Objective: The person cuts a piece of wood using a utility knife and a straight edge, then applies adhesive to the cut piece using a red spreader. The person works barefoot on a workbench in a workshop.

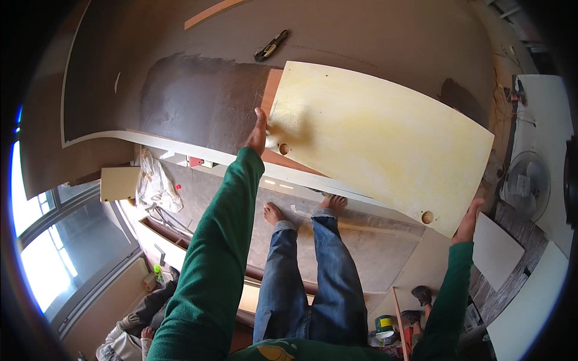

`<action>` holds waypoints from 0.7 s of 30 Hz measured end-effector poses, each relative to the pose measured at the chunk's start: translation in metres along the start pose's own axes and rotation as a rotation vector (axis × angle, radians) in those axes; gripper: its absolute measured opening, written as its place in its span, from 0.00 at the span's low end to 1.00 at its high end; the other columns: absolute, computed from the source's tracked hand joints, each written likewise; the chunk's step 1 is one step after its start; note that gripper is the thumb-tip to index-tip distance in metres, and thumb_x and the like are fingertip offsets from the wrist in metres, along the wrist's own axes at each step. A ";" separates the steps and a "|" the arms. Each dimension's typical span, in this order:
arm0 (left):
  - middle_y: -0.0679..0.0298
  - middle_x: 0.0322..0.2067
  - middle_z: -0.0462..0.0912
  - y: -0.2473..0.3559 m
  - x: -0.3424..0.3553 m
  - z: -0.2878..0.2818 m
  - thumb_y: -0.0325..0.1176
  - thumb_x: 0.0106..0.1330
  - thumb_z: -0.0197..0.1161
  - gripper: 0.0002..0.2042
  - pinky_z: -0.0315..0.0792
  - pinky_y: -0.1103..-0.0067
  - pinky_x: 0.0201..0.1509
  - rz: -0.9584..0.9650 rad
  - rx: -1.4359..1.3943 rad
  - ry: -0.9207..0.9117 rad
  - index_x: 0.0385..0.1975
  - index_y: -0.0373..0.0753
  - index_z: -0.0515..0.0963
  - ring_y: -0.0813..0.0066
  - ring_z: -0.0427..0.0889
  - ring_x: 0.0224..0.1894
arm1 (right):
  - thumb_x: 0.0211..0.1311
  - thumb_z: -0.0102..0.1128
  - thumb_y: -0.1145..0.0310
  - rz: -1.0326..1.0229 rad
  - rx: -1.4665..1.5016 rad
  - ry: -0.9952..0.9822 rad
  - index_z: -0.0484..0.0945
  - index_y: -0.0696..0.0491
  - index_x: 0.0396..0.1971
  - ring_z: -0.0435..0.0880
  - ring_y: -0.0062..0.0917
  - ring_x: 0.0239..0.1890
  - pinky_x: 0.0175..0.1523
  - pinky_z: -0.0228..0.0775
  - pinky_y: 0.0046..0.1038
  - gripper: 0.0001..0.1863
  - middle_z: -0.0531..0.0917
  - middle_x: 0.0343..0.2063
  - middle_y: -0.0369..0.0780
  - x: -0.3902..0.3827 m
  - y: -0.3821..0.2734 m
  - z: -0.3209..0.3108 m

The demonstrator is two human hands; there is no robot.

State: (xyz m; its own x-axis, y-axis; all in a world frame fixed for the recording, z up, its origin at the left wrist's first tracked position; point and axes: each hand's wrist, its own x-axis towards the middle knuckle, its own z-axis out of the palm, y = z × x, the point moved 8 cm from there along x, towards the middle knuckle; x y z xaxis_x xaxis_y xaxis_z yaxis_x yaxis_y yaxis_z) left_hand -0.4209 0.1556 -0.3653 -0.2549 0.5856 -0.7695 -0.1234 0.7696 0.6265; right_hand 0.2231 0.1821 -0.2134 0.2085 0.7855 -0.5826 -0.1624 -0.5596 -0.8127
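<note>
A pale yellow cabinet door panel (385, 144) with two round hinge holes is held tilted between my hands, over the brown sheet on the work surface. My left hand (257, 132) grips its left edge, thumb on the near side and fingers mostly hidden. On the right, my right hand (469, 221) is closed on the lower right corner. An orange-brown strip (270, 90) shows from under the panel's left side. Beyond the panel, a black utility knife (272, 45) lies on the brown sheet (385, 36). A darker smeared patch (198, 102) covers the sheet left of the panel.
A long white edge (198, 153) borders the work surface in front of my bare feet. A plastic bag (158, 183) lies at the left, near an open drawer box (165, 231). At right are a fan (527, 183) and white boards (497, 243). Another person (135, 331) sits lower left.
</note>
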 end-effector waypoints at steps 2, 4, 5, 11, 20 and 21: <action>0.45 0.77 0.50 -0.010 -0.007 -0.009 0.86 0.58 0.25 0.62 0.38 0.63 0.81 0.025 -0.052 0.029 0.78 0.34 0.47 0.52 0.45 0.80 | 0.73 0.36 0.29 -0.005 0.009 -0.015 0.60 0.55 0.74 0.69 0.32 0.70 0.73 0.61 0.33 0.47 0.67 0.72 0.40 -0.021 0.001 -0.012; 0.47 0.78 0.47 -0.020 -0.024 -0.015 0.88 0.55 0.24 0.62 0.36 0.56 0.80 -0.018 -0.052 -0.059 0.79 0.38 0.42 0.51 0.41 0.81 | 0.73 0.34 0.28 0.063 0.095 -0.087 0.60 0.55 0.74 0.70 0.32 0.69 0.73 0.61 0.34 0.47 0.68 0.71 0.41 -0.056 -0.003 -0.016; 0.48 0.79 0.46 -0.025 -0.039 -0.015 0.89 0.54 0.23 0.63 0.35 0.52 0.79 -0.048 -0.078 -0.057 0.80 0.40 0.40 0.51 0.41 0.81 | 0.72 0.34 0.28 0.131 0.177 -0.153 0.61 0.55 0.73 0.71 0.33 0.69 0.73 0.61 0.35 0.48 0.69 0.71 0.41 -0.083 -0.015 -0.010; 0.55 0.80 0.42 -0.100 -0.133 -0.002 0.90 0.53 0.25 0.63 0.33 0.33 0.73 -0.157 -0.357 -0.109 0.80 0.44 0.35 0.51 0.39 0.81 | 0.72 0.30 0.28 0.059 0.067 -0.344 0.60 0.59 0.72 0.73 0.35 0.67 0.71 0.65 0.39 0.49 0.72 0.68 0.43 -0.223 -0.085 0.024; 0.48 0.71 0.63 -0.233 -0.264 -0.091 0.82 0.63 0.32 0.54 0.54 0.52 0.71 -0.140 -0.446 0.130 0.75 0.37 0.56 0.53 0.66 0.71 | 0.73 0.28 0.27 -0.205 -0.366 -0.270 0.67 0.63 0.67 0.74 0.33 0.64 0.68 0.65 0.35 0.51 0.75 0.64 0.45 -0.408 -0.158 0.154; 0.43 0.65 0.75 -0.253 -0.308 -0.112 0.77 0.68 0.36 0.51 0.70 0.62 0.65 -0.100 -0.283 0.134 0.70 0.31 0.67 0.54 0.76 0.65 | 0.73 0.28 0.28 -0.215 -0.291 -0.241 0.67 0.63 0.67 0.74 0.33 0.64 0.69 0.64 0.35 0.50 0.75 0.64 0.46 -0.447 -0.165 0.171</action>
